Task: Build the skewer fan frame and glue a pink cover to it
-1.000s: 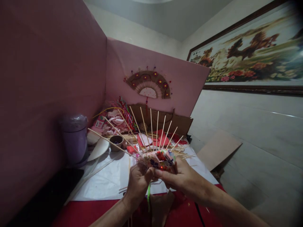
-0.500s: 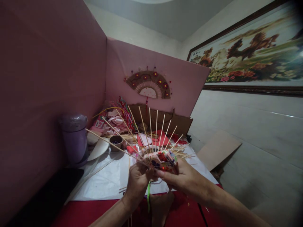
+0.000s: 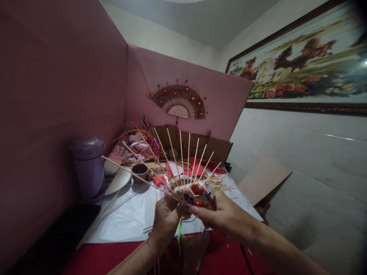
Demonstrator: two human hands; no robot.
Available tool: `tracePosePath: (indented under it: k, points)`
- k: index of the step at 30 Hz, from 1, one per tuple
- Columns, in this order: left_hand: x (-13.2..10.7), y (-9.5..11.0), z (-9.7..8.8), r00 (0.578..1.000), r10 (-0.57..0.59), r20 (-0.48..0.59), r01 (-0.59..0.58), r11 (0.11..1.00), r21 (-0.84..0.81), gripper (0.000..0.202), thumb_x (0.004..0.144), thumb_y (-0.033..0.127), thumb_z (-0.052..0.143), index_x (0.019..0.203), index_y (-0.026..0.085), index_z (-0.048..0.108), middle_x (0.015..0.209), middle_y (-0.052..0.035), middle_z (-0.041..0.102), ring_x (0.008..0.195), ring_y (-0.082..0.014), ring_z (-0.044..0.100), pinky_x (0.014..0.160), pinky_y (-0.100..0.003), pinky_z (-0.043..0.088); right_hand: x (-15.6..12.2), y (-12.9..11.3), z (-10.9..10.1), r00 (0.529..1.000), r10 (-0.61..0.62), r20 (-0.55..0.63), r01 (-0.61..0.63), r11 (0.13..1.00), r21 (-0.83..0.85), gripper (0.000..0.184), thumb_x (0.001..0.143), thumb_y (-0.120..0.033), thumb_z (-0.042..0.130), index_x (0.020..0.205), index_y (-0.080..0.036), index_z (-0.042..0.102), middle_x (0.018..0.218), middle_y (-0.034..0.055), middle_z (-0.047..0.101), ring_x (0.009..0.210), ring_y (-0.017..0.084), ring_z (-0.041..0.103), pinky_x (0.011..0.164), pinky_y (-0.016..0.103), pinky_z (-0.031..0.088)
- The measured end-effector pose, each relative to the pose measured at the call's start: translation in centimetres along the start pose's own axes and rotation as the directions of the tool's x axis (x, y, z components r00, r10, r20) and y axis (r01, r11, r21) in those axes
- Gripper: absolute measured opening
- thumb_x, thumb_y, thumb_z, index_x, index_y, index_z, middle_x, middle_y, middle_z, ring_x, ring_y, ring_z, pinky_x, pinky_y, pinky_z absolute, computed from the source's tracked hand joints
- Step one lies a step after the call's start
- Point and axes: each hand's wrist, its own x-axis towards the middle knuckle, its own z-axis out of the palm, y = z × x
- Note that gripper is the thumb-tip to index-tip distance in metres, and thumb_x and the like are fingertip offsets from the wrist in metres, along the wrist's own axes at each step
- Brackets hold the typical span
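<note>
Thin bamboo sticks spread upward and outward like a fan, their lower ends gathered at my left hand. My left hand is closed around that base, thumb and fingers pinched. From the right, my right hand grips a floral-patterned hot glue gun with a small red light glowing on it. Its front lies close against the stick base; whether it touches is hidden by my fingers. Below my hands hangs a bright green strip, beside a piece of brown cardboard.
On white paper stand a small brown cup and a purple bin. Behind lie red paper, loose sticks and a craft-material pile. A decorated fan hangs on the pink panel.
The view has shifted very slightly. Both hands, the fan of sticks and the glue gun keep practically the same pose.
</note>
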Motion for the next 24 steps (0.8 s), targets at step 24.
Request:
tracePosePath:
  k: [24]
  points:
    - [0.04, 0.67, 0.03, 0.998, 0.045, -0.034, -0.037, 0.978, 0.204, 0.025, 0.068, 0.037, 0.065, 0.071, 0.013, 0.064, 0.062, -0.0036, 0.064, 0.058, -0.0163, 0.059, 0.058, -0.026, 0.048, 0.10, -0.57, 0.57, 0.999, -0.032, -0.011, 0.032, 0.999, 0.003, 0.024, 0.078, -0.040, 0.056, 0.079, -0.016, 0.057, 0.059, -0.0030, 0.045, 0.054, 0.009, 0.039, 0.048, 0.021, 0.033]
